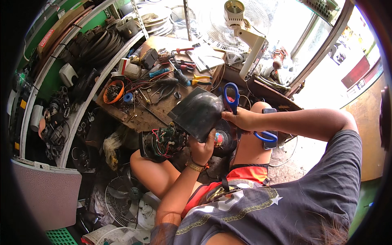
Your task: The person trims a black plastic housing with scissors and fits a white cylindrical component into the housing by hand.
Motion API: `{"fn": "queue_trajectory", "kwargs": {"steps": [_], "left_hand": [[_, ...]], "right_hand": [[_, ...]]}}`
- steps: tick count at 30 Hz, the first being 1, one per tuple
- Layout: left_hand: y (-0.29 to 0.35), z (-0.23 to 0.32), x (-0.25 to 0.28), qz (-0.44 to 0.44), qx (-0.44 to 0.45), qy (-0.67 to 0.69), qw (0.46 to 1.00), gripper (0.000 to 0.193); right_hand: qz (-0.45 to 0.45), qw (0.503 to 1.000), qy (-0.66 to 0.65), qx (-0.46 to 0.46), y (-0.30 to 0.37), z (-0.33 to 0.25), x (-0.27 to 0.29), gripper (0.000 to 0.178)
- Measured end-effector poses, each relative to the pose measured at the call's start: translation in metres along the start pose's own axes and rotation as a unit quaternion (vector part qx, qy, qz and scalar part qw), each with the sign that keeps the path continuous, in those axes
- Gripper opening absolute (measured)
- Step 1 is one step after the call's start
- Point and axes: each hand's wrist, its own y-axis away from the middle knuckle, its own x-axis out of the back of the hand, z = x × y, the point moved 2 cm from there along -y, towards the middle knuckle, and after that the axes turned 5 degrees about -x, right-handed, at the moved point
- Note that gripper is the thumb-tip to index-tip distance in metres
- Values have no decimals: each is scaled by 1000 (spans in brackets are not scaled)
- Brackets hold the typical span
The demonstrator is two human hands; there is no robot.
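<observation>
A glossy black plastic cover [199, 112], with a rounded end and a flat flared side, is held up over my lap. My left hand [201, 150] grips its lower edge, thumb up. My right hand [244, 119] is closed around blue-handled scissors [231, 97] spread wide, one loop above the hand and the other below it to the right. The right fingertips meet the cover's right edge; the blades are mostly hidden. An opened fan motor unit [165, 141] with red and green wires rests by my left knee. Behind the left hand sits a dark round part [225, 141], partly covered.
Ahead is a worn wooden bench [157, 108] with pliers [201, 80], screwdrivers and an orange bowl [113, 91] of small parts. Metal shelves [104, 67] full of parts line the left. A white fan column [255, 51] stands far right; a fan grille [120, 196] lies low left.
</observation>
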Motion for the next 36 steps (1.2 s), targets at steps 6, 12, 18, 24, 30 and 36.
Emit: {"fn": "queue_trajectory", "kwargs": {"steps": [6, 12, 18, 24, 30, 36], "left_hand": [[8, -7, 0, -16, -8, -30, 999, 24], [6, -5, 3, 17, 28, -14, 999, 18], [-1, 5, 8, 41, -2, -46, 998, 17], [-4, -5, 4, 147, 35, 68, 986, 24], [-5, 2, 5, 136, 88, 148, 976, 28], [-3, -12, 5, 169, 121, 152, 966, 32]], "right_hand": [[-64, 983, -137, -102, 3, 10, -9, 51], [-107, 967, -193, -130, 1, 8, -14, 55], [-160, 958, -214, -105, -6, 9, -11, 56], [-414, 767, -489, -48, 1, -5, -37, 63], [-83, 988, -125, 26, 2, -23, 15, 47], [190, 922, 263, 212, 36, -46, 36, 26]]}}
